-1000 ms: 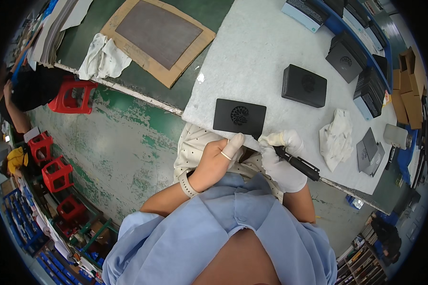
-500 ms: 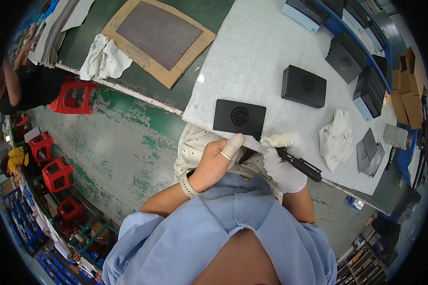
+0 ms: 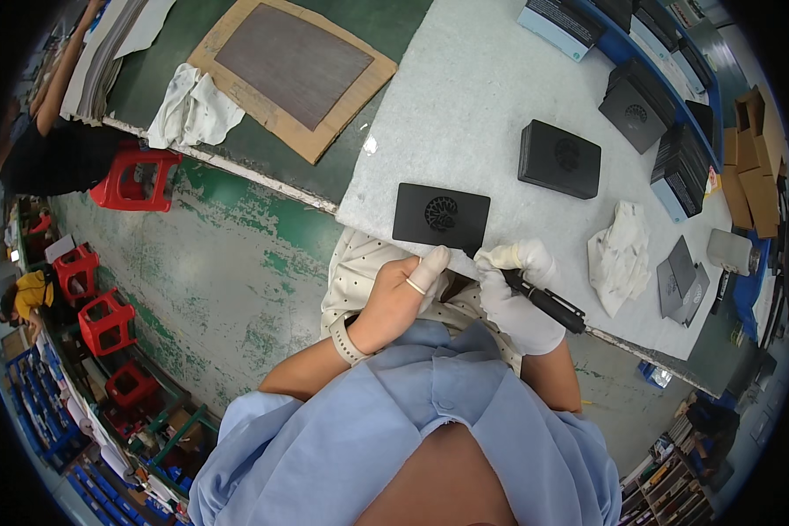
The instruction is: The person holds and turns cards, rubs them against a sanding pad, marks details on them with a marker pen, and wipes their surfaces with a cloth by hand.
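Note:
A flat black card (image 3: 430, 215) with a round dark emblem lies on the white cloth at the table's near edge. My left hand (image 3: 390, 307) sits just below it, bare except for white covers on the fingers; its thumb is by the card's lower edge. Those fingers are curled, and what they grip, if anything, is hidden. In a white glove, my right hand (image 3: 522, 302) is closed around a black marker pen (image 3: 548, 305), its clip end pointing down to the right. The pen's other end is hidden by my fingers, near the card's lower right corner.
A stack of black cards (image 3: 559, 159) stands farther right, beside a crumpled white cloth (image 3: 619, 259). More black pieces (image 3: 682, 282) and a blue rack (image 3: 708, 79) line the right side. A cardboard sheet (image 3: 346, 66) lies at far left. Another person (image 3: 57, 162) works near a red stool (image 3: 140, 180).
My right hand and the marker pen have shifted slightly left and up, along the card's lower right corner. My left hand has stayed put. The person at far left has stretched an arm out.

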`<state>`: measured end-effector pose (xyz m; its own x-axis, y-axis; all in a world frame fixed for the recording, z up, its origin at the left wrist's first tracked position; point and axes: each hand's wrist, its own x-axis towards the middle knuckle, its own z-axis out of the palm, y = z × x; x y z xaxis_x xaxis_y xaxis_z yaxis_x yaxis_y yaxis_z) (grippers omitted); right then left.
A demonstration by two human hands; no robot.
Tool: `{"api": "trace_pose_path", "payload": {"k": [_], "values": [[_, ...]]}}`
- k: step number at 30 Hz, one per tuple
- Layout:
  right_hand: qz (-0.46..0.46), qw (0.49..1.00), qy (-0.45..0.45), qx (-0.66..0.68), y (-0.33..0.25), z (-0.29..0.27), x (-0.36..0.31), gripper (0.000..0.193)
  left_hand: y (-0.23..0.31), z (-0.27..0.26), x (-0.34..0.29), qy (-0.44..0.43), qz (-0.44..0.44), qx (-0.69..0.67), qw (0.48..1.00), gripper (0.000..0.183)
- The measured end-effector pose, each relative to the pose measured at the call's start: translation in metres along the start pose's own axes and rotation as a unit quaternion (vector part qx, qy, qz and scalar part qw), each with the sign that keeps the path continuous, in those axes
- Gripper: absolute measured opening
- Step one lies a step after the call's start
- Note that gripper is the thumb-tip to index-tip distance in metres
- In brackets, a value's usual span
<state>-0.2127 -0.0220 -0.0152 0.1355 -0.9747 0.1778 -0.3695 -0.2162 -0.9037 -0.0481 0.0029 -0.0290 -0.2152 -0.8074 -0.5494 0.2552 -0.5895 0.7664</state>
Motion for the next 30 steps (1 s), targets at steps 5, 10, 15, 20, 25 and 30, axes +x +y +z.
{"api": "trace_pose_path", "payload": {"k": [5, 10, 15, 20, 25, 30], "values": [[0.2, 0.966, -0.023, 0.163, 0.001, -0.008, -0.008, 0.024, -0.001, 0.0, 0.0, 0.011, -0.01, 0.013, 1.0, 0.05], [-0.012, 0.999, 0.016, 0.044, 0.002, 0.001, -0.001, 0.024, -0.004, -0.001, 0.001, 0.016, 0.008, 0.029, 0.999, 0.052], [-0.023, 1.0, 0.006, 0.01, 0.001, -0.001, 0.0, 0.024, -0.003, 0.001, 0.001, 0.021, 0.003, 0.04, 0.999, 0.054], [-0.019, 1.0, 0.002, -0.007, -0.001, -0.001, 0.001, 0.024, -0.001, 0.004, 0.0, 0.026, -0.002, 0.044, 0.999, 0.056], [0.265, 0.94, -0.033, 0.212, -0.008, -0.015, 0.003, 0.018, -0.001, 0.0, -0.001, 0.008, -0.005, 0.007, 1.0, 0.052], [0.1, 0.974, 0.07, 0.192, -0.002, -0.006, -0.006, 0.014, 0.001, -0.001, -0.004, 0.032, 0.034, 0.043, 0.998, 0.052]]}}
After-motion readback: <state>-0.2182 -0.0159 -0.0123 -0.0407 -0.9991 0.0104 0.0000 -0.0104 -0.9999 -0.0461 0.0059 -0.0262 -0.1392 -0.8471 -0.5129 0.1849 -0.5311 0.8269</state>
